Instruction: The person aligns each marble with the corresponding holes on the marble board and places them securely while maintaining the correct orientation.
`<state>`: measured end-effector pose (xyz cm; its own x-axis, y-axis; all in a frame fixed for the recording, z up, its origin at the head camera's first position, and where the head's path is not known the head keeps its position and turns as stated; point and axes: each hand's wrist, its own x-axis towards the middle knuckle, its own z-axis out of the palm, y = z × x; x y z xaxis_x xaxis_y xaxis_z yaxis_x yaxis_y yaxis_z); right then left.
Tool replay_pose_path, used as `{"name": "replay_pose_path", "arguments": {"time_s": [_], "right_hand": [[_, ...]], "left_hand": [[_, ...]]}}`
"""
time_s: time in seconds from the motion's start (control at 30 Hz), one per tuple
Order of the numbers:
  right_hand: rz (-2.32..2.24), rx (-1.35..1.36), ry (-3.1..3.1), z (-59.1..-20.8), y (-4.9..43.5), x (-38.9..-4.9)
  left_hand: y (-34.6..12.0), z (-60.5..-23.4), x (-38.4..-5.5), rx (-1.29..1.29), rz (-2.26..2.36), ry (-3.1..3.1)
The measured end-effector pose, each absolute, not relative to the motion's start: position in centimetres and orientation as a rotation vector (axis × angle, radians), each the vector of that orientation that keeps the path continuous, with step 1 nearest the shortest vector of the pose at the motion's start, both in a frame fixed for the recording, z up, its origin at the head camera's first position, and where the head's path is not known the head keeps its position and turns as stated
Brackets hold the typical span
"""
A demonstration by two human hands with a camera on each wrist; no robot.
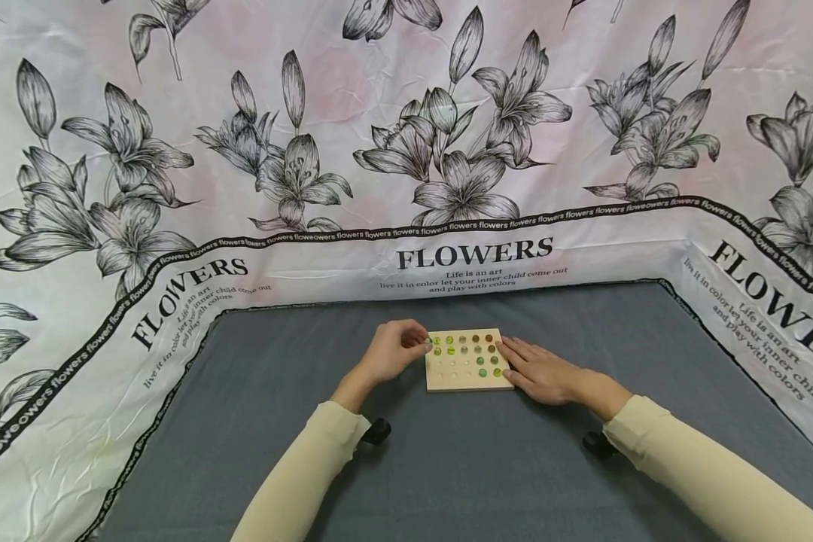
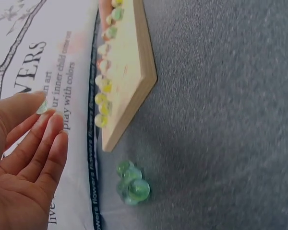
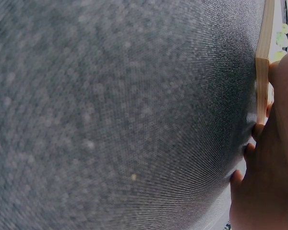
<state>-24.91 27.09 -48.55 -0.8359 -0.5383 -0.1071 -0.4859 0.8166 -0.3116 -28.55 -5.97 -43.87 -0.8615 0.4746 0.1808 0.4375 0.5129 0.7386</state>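
The left hand (image 1: pixel 391 354) has its grip pinching a marble (image 2: pixel 42 107) between thumb and forefinger at the far left corner of the board (image 1: pixel 461 384). Bare hollows (image 1: pixel 453 365) lie rightward and nearside, closer to this hand. The board's long axis runs left-right on the tabletop (image 1: pixel 278 376); the right hand (image 1: pixel 542 373) rests straight-fingered at its right edge.

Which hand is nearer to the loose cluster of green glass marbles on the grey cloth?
Left. The left hand is near the loose marbles, at the left end of the pale rectangular wooden board; the right hand rests at its opposite end.
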Motion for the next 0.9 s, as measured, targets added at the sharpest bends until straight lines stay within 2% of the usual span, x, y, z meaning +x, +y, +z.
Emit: {"name": "replay_pose_path", "arguments": {"time_s": [0.9], "right_hand": [[-0.395, -0.776, 2.816, -48.7, 27.1, -25.0]], "left_hand": [[-1.2, -45.5, -27.5, 0.934, 1.279, 2.649]]}}
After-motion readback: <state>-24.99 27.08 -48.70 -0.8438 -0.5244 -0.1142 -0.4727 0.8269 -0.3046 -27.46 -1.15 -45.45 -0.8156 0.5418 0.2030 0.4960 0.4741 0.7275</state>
